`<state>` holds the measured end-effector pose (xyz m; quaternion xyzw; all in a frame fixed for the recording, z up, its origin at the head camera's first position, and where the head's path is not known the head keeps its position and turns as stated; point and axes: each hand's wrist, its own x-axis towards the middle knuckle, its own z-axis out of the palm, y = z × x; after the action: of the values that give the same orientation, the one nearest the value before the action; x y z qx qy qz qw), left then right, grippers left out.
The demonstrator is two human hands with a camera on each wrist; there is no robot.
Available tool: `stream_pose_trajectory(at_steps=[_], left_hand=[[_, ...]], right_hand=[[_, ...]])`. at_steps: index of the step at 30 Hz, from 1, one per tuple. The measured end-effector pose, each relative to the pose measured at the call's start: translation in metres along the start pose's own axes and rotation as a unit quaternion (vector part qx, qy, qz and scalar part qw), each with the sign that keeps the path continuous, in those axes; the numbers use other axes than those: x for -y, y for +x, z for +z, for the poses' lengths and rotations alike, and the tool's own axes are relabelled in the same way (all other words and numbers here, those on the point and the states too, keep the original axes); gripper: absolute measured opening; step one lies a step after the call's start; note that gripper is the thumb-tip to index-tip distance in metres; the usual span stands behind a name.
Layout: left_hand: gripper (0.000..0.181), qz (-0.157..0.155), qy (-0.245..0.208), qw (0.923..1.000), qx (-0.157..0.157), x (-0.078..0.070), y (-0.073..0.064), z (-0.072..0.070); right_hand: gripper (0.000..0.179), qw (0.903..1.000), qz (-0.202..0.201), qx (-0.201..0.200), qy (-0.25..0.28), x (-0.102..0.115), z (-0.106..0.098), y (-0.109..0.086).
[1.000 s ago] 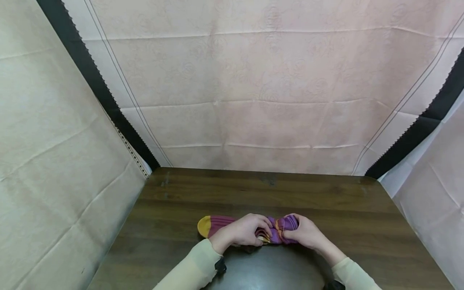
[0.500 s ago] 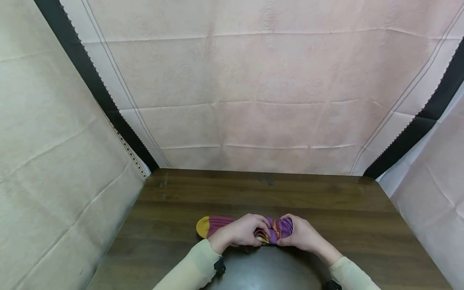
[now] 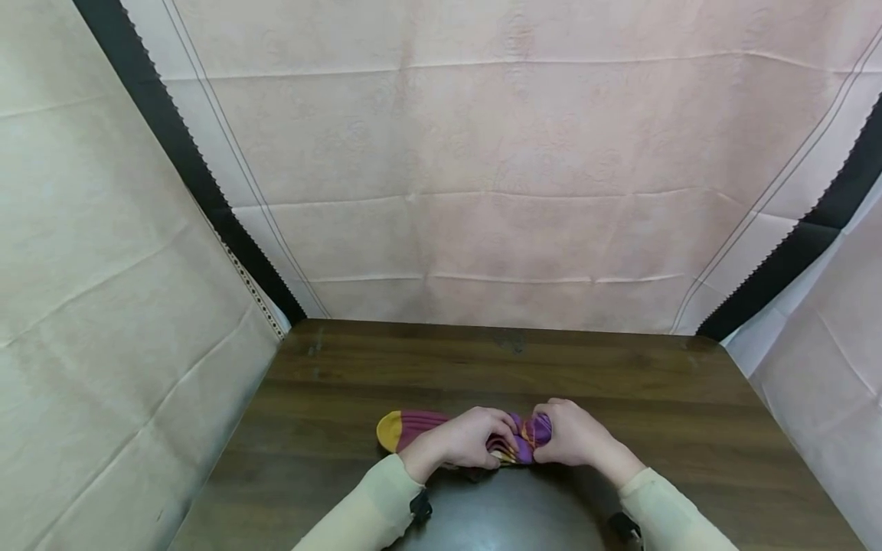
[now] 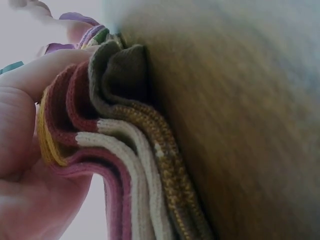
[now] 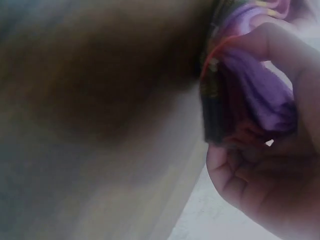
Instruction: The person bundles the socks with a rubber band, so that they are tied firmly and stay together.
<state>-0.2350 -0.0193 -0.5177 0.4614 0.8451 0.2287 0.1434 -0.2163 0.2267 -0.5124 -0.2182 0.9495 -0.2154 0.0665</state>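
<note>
A bundle of socks [image 3: 416, 425] lies on the table, its maroon part with a yellow tip to the left and its purple end to the right. My left hand [image 3: 471, 438] grips the middle from above. Folded layers in maroon, cream and olive-brown [image 4: 145, 150] show beside its fingers in the left wrist view. With thumb and fingers curled round the purple end, my right hand [image 3: 577, 435] holds the bundle close to a thin orange band [image 5: 212, 54]. That band runs across the socks by the right thumb; its far side is hidden.
The brown wood-patterned table [image 3: 413, 360] extends behind and beside the hands. Pale fabric walls [image 3: 496, 229] with dark edge strips [image 3: 227, 229] stand at the back and both sides. A dark device [image 3: 420, 505] sits at the left wrist.
My right hand has slid left along the purple end towards the orange band, covering more of the purple. The left hand and the maroon part stay about where they were.
</note>
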Motion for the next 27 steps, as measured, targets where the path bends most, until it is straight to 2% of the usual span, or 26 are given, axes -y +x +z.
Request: stream_pose_trajectory(at_steps=[7, 13, 19, 27], left_hand=[[0.032, 0.006, 0.001, 1.0000, -0.004, -0.001, 0.001, 0.000], [0.029, 0.003, -0.002, 1.0000, 0.001, 0.002, 0.001, 0.000], [0.030, 0.006, 0.003, 1.0000, -0.005, 0.003, 0.000, 0.001], [0.030, 0.004, -0.004, 1.0000, -0.005, 0.002, 0.001, 0.002]], right_hand=[[0.039, 0.9998, -0.010, 0.012, 0.008, 0.000, -0.001, -0.002], [0.035, 0.9995, -0.016, -0.025, -0.008, -0.006, 0.007, -0.009], [0.034, 0.9966, -0.047, -0.065, -0.014, -0.011, 0.011, -0.005], [0.047, 0.9980, -0.041, -0.046, 0.014, -0.009, 0.010, 0.002]])
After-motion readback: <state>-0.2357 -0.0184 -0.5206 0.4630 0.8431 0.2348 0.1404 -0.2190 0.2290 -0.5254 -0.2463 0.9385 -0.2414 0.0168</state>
